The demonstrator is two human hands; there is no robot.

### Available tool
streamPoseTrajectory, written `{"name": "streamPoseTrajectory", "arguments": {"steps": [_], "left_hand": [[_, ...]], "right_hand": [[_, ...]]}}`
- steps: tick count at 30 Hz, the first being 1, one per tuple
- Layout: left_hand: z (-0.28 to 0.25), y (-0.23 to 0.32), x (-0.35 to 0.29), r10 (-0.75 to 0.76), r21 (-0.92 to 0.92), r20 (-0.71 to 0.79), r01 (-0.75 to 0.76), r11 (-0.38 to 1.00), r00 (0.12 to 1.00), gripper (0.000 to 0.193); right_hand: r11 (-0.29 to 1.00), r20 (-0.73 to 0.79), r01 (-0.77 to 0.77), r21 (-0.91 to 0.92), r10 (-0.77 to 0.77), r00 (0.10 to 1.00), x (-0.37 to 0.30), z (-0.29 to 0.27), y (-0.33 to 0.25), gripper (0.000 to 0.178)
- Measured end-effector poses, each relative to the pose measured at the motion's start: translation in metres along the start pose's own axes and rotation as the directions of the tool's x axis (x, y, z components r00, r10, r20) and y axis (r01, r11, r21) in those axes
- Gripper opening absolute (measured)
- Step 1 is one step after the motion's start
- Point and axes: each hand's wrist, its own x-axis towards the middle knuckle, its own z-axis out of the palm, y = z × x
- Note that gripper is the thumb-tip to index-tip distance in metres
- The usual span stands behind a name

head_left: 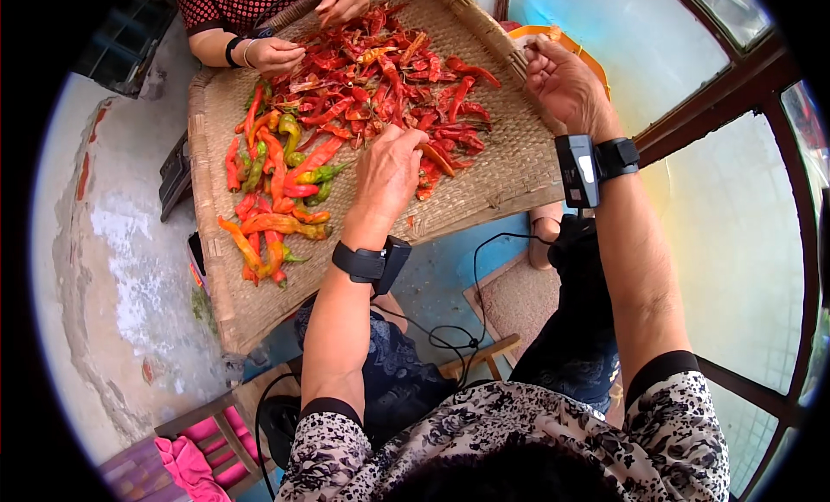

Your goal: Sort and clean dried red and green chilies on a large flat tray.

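A wide woven tray [346, 268] holds a large heap of dried red chili peppers [363, 87] and, on its left, a group of fresher red, orange and green chili peppers [277, 182]. Over the near edge of the red heap, my left hand [389, 173] is closed, with an orange-red chili pepper [437, 159] sticking out by its fingers. My right hand [566, 83] is raised beyond the tray's right rim, above a basin with a yellow rim [588, 59]. Its fingertips are pinched together; whatever lies between them is too small to make out.
Across the tray, another person's hands [275, 56] work at the red heap. Black cables [458, 338] hang below the tray near my legs. A wooden chair with pink cloth [194, 467] stands at lower left. A framed window [735, 217] rises on the right, a peeling wall [121, 268] on the left.
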Motion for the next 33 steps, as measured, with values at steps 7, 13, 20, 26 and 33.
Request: {"name": "streamPoseTrajectory", "arguments": {"steps": [7, 13, 20, 26, 33], "left_hand": [[0.012, -0.003, 0.004, -0.017, 0.071, 0.041, 0.014, 0.997, 0.999, 0.014], [0.002, -0.001, 0.006, -0.013, 0.034, -0.022, 0.014, 0.999, 1.0, 0.008], [-0.016, 0.003, 0.003, -0.022, 0.031, -0.103, 0.025, 0.999, 0.994, 0.009], [-0.019, 0.004, 0.002, -0.079, -0.093, -0.054, 0.074, 0.993, 0.995, 0.01], [-0.029, -0.001, 0.0, -0.239, -0.133, 0.012, 0.238, 0.962, 0.971, 0.013]], "right_hand": [[0.936, -0.162, 0.046, 0.348, 0.012, 0.987, 0.004, -0.018, -0.009, 0.022], [0.993, -0.039, 0.097, -0.064, -0.1, 0.994, -0.002, 0.001, -0.001, 0.018], [0.301, 0.641, 0.602, -0.74, 0.043, 0.766, -0.026, 0.052, 0.051, 0.042], [0.002, 0.583, 0.59, -0.807, 0.162, 0.796, -0.031, 0.062, 0.072, 0.021], [0.153, 0.527, 0.527, -0.836, -0.049, 0.849, -0.022, 0.045, 0.046, 0.023]]}}
